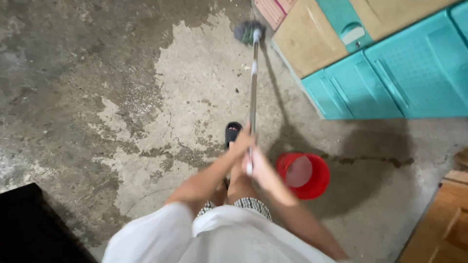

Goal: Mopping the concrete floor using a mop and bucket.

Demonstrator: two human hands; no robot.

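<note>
Floor scrubbing in progress, seen from above. Far left lies rough, mottled concrete floor (73,73), dark where wet, pale in a dry central patch. At centre the left hand (242,141) is wrapped around the thin metal brush handle (253,83), and the right hand (257,165) is clenched around its near end. The bristled brush head (248,32) rests on the floor far from the person, beside a teal plastic cabinet (390,83). A round red bucket (304,174) stands just right of the hands. Continued scrubbing probably calls for pulling the head nearer across the dry patch.
</note>
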